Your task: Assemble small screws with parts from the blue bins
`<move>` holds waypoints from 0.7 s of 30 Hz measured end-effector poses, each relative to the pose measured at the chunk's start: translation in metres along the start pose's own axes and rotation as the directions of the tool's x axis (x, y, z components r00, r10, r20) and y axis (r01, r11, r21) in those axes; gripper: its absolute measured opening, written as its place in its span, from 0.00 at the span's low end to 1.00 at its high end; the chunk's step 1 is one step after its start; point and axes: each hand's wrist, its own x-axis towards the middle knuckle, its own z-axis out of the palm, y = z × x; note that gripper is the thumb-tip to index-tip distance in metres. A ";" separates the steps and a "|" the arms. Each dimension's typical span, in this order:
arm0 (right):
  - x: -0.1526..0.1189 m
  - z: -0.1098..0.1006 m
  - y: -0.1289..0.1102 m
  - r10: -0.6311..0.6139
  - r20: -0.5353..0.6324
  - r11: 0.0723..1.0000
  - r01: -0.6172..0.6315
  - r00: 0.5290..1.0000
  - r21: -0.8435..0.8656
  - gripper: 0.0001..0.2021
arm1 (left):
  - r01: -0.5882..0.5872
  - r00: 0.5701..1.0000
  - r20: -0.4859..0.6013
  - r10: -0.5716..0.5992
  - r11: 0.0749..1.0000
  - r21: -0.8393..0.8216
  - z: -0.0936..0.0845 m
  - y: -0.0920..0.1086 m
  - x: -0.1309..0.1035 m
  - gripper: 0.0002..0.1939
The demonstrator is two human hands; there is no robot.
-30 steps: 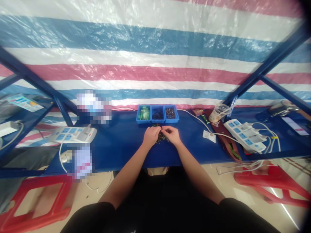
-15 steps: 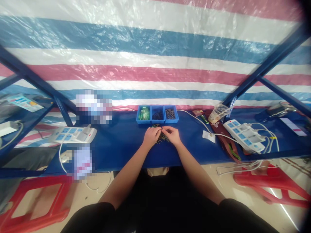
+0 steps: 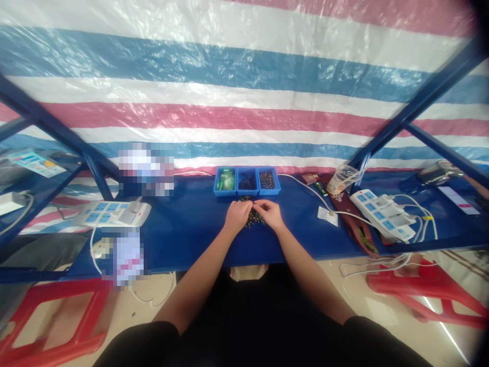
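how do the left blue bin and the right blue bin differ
The left blue bin holds green contents, while the right blue bin holds dark and metallic-looking bits. The left bin's contents look like larger, glossy shapes; the right bin's are many tiny pieces. Both are open-topped and look about the same size, on either side of a middle blue bin.

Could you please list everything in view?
Table: one, blue, centre
Frame: one, blue, both sides
Sheet: one, striped, behind
Bins: three, blue, far edge
Parts: many, dark and golden, centre
Power strips: two, white, both sides
Cables: several, white, both sides
Cup: one, clear, right
Long item: one, brown, right
Packet: one, white, right
Phone: one, white, right
Leaflet: one, blue, far left
Stools: two, red, below
Blurred items: two, pale, left
Left hand, right hand: two, bare, centre
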 end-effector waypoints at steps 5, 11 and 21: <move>0.002 0.000 -0.001 -0.003 -0.003 1.000 0.003 1.000 -0.013 0.16 | 0.024 1.000 0.005 -0.024 1.000 -0.008 0.003 -0.002 -0.002 0.14; 0.004 -0.003 0.000 0.007 0.007 1.000 -0.007 1.000 -0.007 0.16 | 0.006 1.000 0.006 -0.006 1.000 0.009 0.001 -0.001 -0.002 0.14; 0.003 -0.002 0.001 0.012 0.034 1.000 -0.013 0.999 0.018 0.17 | 0.002 1.000 0.011 -0.003 0.999 0.037 -0.003 0.001 0.000 0.16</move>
